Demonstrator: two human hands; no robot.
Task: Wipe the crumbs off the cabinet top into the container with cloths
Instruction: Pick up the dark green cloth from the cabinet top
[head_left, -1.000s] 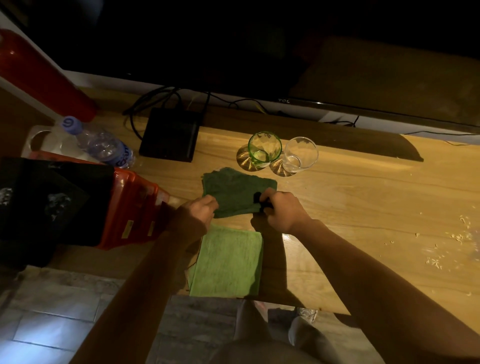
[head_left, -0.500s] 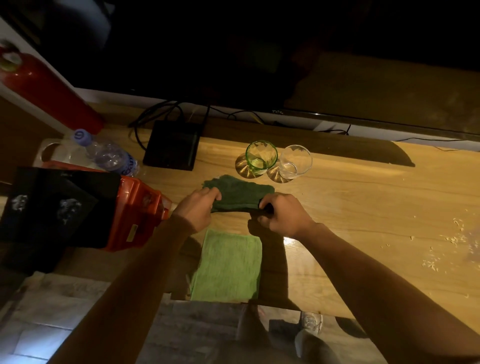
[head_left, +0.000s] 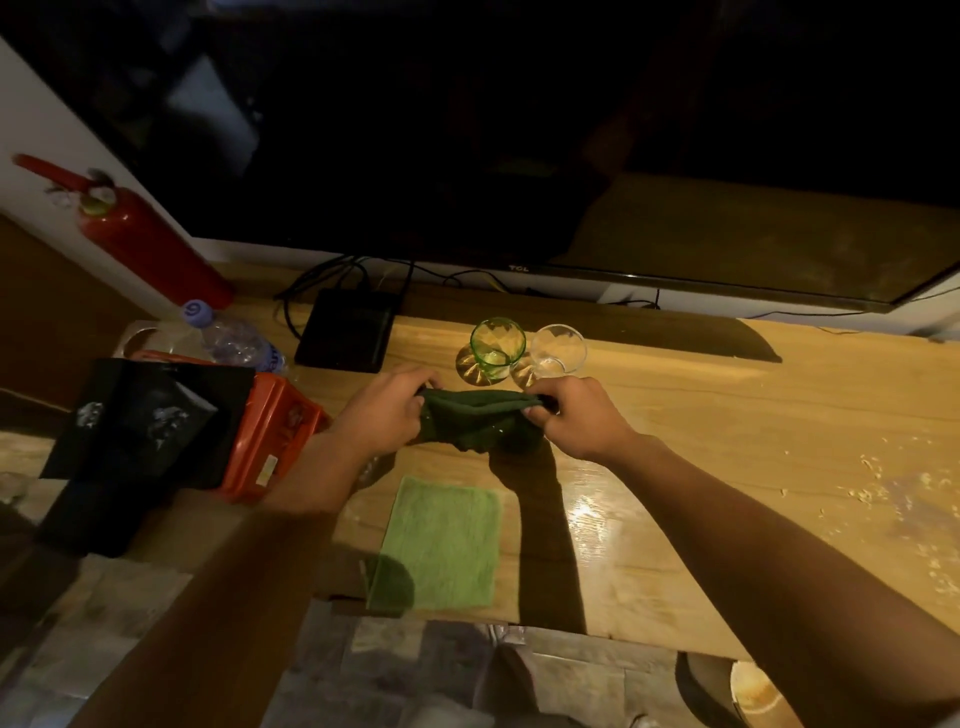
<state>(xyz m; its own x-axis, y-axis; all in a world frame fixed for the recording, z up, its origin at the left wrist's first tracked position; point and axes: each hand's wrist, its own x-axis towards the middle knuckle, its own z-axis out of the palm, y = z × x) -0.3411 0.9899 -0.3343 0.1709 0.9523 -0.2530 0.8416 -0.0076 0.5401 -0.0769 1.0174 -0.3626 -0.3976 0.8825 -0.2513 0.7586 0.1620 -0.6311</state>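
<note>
Where the wooden cabinet top meets its near edge, a light green cloth lies flat, one corner hanging just over the edge. Just beyond it, the left hand and the right hand each pinch one end of a dark green cloth, stretched between them and lifted, its middle sagging toward the wood. To the left, an orange container sits partly under a black object, with a plastic bottle behind it. Over on the right, pale crumbs are scattered across the surface, well apart from both cloths. Just behind the hands stand a green glass and a clear glass, side by side. Farther left rests a black box with cables, then a dark television, and a red fire extinguisher leans at far left.
</note>
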